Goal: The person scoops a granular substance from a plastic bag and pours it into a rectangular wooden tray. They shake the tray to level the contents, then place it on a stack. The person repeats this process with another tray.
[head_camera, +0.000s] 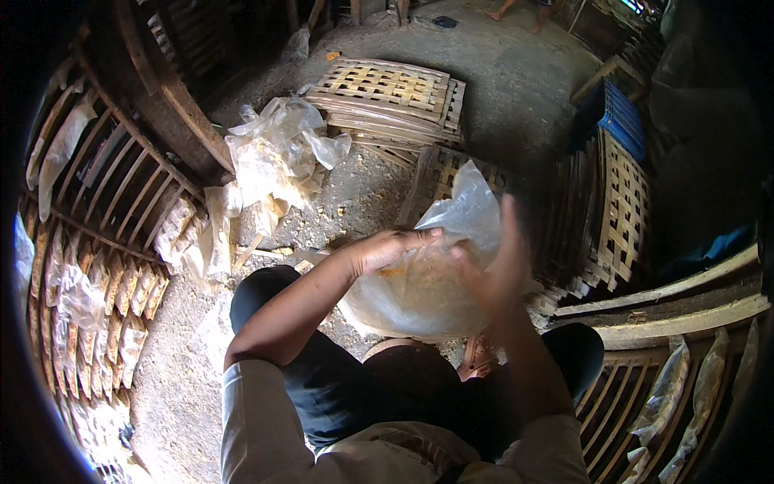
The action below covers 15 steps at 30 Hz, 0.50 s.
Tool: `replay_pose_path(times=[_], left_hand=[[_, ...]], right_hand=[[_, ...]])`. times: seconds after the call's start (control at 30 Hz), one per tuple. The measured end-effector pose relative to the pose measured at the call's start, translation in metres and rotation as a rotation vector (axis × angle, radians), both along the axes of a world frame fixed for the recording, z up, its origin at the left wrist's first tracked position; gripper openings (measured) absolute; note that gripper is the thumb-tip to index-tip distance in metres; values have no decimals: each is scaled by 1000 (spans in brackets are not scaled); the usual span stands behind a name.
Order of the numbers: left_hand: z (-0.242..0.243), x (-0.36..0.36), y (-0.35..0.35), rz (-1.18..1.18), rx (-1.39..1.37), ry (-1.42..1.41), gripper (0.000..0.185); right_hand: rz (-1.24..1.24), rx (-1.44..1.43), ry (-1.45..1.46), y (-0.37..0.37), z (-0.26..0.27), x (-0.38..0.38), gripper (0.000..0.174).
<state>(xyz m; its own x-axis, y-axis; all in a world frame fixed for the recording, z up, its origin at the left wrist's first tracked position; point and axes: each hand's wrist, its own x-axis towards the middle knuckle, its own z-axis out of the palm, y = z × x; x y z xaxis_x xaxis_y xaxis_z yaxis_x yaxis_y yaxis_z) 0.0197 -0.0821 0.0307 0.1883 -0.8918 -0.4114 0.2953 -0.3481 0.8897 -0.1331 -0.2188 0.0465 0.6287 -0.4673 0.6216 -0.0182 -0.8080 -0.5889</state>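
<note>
A large, cloudy clear plastic sheet or bag (423, 302) spreads in front of my knees, with yellowish crumbs stuck to it. One corner of it stands up above my hands. My left hand (390, 249) pinches the plastic near its upper edge between thumb and fingers. Motion blurs my right hand (499, 266), which is at the right side of the plastic. Its fingers point upward, apart from the thumb, and I see nothing gripped in it. What lies under the plastic is hidden.
Woven bamboo trays (387, 88) lie stacked ahead; more trays (623, 206) lean beside a blue crate (621, 115). Crumpled plastic (278, 151) heaps on the littered floor. Slatted racks (115, 175) hold plastic-wrapped slabs (130, 284) at left; another rack (611, 393) stands right. A person's feet (496, 15) show far off.
</note>
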Motion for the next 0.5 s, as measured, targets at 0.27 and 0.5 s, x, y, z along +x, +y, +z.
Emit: replay_pose_path(times=[0.27, 0.5], left_hand=[[-15, 12, -7, -247, -130, -299, 30], [-33, 34, -5, -521, -30, -602, 31]], right_hand=[[-95, 288, 143, -51, 0, -17, 22], [-132, -74, 14, -60, 11, -17, 20]])
